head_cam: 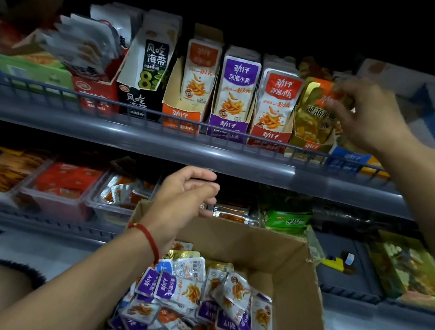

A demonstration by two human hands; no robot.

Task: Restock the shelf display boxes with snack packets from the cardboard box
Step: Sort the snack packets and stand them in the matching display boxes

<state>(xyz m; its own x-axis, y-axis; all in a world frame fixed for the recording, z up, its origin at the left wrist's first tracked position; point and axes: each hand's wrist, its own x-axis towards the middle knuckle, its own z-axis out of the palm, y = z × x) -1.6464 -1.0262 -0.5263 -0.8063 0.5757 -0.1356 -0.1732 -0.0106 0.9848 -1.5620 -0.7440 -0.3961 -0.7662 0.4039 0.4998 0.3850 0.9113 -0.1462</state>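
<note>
On the upper shelf (211,161) stand orange (180,119), purple (226,128), red (270,137) and gold (309,144) display boxes. The left hand (186,197) hovers above the cardboard box (268,254) of packets (204,304), fingers loosely curled, holding nothing. The right hand (370,117) pinches a gold packet (317,109) standing in the gold box.

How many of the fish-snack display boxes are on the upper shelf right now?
4, side by side: orange box, purple box, red box, gold box under the right hand. A blue one further right may be another.
</note>
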